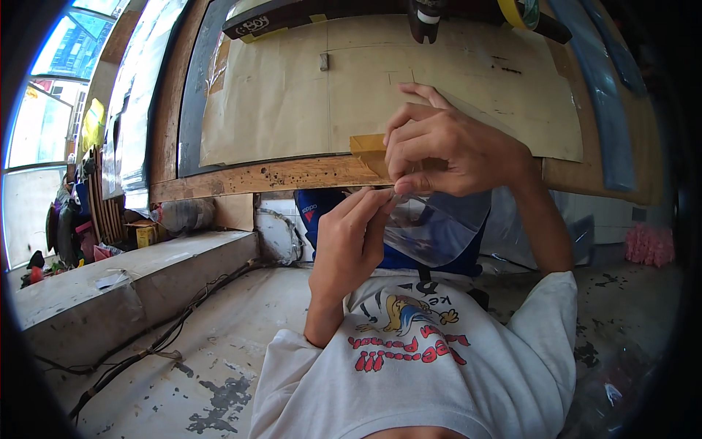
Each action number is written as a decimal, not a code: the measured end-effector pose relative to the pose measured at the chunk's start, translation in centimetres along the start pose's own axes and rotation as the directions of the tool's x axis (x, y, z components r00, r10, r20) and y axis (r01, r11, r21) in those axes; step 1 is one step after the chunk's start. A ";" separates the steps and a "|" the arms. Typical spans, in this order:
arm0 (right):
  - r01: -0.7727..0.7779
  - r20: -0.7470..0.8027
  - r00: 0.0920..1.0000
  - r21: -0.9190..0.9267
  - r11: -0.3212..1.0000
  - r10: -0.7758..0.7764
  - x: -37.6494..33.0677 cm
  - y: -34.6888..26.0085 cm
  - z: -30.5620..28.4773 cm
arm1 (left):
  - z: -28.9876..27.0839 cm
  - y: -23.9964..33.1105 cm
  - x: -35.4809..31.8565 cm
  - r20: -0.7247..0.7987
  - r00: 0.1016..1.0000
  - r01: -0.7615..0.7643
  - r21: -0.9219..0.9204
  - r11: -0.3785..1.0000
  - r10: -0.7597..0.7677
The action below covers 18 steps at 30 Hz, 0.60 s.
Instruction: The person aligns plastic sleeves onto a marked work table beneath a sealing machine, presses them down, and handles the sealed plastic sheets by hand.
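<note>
A clear, limp piece of plastic (437,230), a sheet or a bag, hangs in front of me below the table's near edge. My left hand (351,238) pinches its upper left corner between thumb and fingers. Right beside it, the thumb and forefinger of my right hand (457,150) close on the same edge, while the other fingers curl loosely above the table. The fingertips of both hands almost touch. Behind my right fingers, a piece of brown tape (368,148) sticks to the wooden table edge.
The worktable (278,175) has a paper-covered top with a small grey block (324,61). Along its far side lies a dark bar (285,18) with a tape roll (521,11) at the right. Black cables (164,333) run along a ledge on the left. Pink bundles (649,245) sit at right.
</note>
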State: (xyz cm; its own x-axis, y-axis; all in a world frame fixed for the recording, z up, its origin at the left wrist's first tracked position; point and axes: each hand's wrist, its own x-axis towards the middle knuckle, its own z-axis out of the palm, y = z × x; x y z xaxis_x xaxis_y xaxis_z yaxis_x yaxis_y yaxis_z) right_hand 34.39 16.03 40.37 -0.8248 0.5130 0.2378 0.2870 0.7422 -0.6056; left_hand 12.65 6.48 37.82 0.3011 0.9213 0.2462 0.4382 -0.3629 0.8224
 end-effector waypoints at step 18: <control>0.081 -0.120 0.989 -0.003 0.997 -0.081 -0.6 -1.7 -1.3 | -0.9 1.8 -1.3 -0.094 0.994 -0.046 0.058 0.997 0.051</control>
State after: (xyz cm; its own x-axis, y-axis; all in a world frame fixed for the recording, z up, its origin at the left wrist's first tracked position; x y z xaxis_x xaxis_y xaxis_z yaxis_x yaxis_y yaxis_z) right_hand 35.01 15.00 42.25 -0.7810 0.4991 0.3754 0.2206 0.7828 -0.5819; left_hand 12.28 4.78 39.46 0.2422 0.9105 0.3351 0.4722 -0.4123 0.7791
